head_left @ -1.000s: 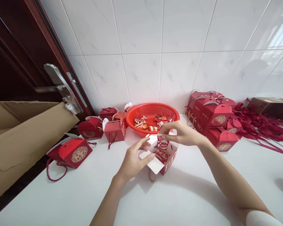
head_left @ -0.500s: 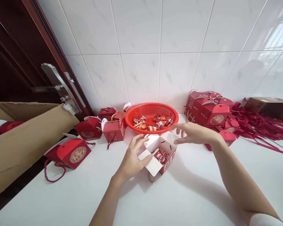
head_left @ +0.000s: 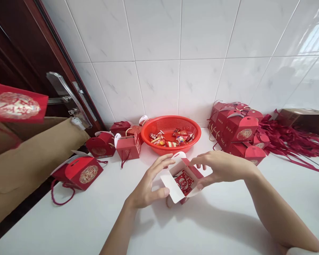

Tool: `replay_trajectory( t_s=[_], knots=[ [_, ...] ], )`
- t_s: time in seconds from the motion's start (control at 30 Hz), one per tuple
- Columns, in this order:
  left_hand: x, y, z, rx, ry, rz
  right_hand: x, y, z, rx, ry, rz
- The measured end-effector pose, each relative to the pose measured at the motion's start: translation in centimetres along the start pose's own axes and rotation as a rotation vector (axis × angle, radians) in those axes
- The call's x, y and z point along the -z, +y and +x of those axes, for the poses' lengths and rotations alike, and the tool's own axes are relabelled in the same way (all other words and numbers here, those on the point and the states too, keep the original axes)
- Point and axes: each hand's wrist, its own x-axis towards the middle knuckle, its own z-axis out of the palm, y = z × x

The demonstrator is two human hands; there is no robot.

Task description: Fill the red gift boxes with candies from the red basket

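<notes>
Between my hands a small red gift box [head_left: 187, 182] with white inner flaps stands open on the white table. Inside it lies something flat, red and white-patterned [head_left: 184, 180]. My left hand [head_left: 150, 184] is at the left side, fingers spread, its thumb by the edge of the white left flap [head_left: 172, 187]. My right hand [head_left: 218, 168] bends over the right side, fingers on the red-backed right flap [head_left: 192, 168] and thumb at the near right corner. Just behind the box stands a red plastic basket [head_left: 172, 152] with several wrapped candies [head_left: 182, 138].
Several closed red gift boxes [head_left: 89, 173] stand to the left, and more are stacked [head_left: 239, 131] at the right. Red ribbons [head_left: 287, 138] lie beside a brown carton [head_left: 305, 120]. A large cardboard box [head_left: 37, 170] is at the left edge; a red box [head_left: 18, 102] hangs above it.
My right hand has moved down onto the right flap, which now leans inward. The box has turned slightly and shifted right. A red box has come into view at the upper left.
</notes>
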Motion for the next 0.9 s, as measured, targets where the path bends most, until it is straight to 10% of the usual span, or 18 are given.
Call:
replay_trajectory(
  t_s=[0.53, 0.9],
  knots=[
    [-4.2, -0.3, 2.1, 0.233, 0.409, -0.002, -1.8, 0.8, 2.2, 0.137, -0.07, 0.098],
    [-4.2, -0.6, 2.3, 0.276, 0.446, -0.039, -2.4, 1.2, 1.9, 0.286, -0.089, 0.193]
  ],
)
